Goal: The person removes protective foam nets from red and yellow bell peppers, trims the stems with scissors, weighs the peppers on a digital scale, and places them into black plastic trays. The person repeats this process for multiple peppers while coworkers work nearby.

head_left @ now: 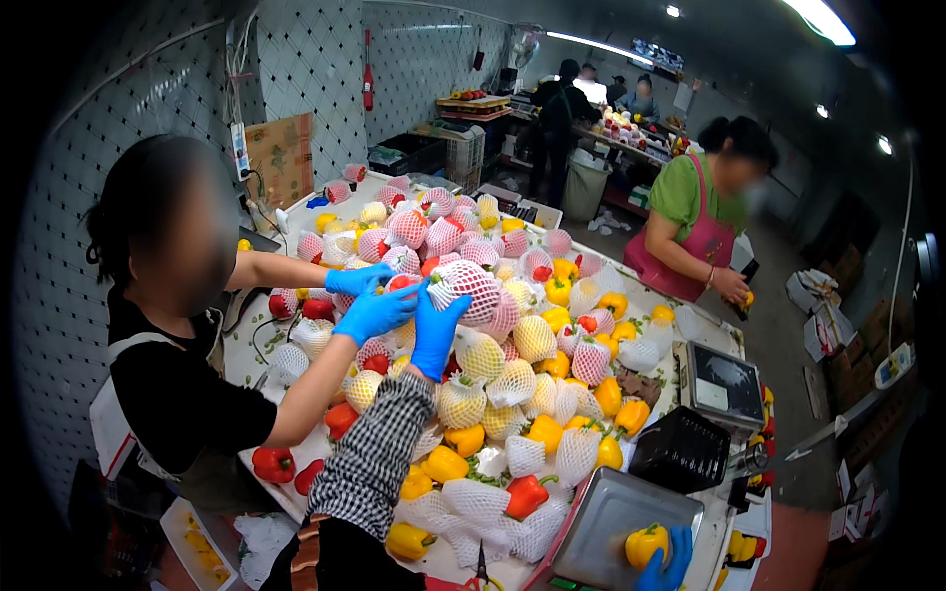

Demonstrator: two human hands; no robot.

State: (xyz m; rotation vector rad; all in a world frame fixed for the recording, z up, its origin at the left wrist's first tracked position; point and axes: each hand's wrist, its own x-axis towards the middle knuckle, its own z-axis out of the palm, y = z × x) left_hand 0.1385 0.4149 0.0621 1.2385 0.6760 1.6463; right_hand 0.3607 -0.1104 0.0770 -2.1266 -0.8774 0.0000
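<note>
My left hand [434, 333], in a blue glove with a checkered sleeve, reaches over the heap and grips a red bell pepper in a white foam net [468, 288]. At the lower right, my gloved right hand [672, 563] is closed around the side of a bare yellow bell pepper [645, 544]. That pepper is over the grey metal pan of a scale [616, 507]; whether it touches the pan I cannot tell. Beneath my left hand lie several netted peppers, among them a yellow one [480, 355]. A co-worker's blue-gloved hands [374, 313] are just left of mine.
A black basket [680, 448] and a weighing display [722, 384] stand on the table's right side. Scissors [482, 566] lie at the near edge, by loose foam nets [483, 512]. One co-worker [163, 325] stands close on the left, another [695, 212] beyond the right edge.
</note>
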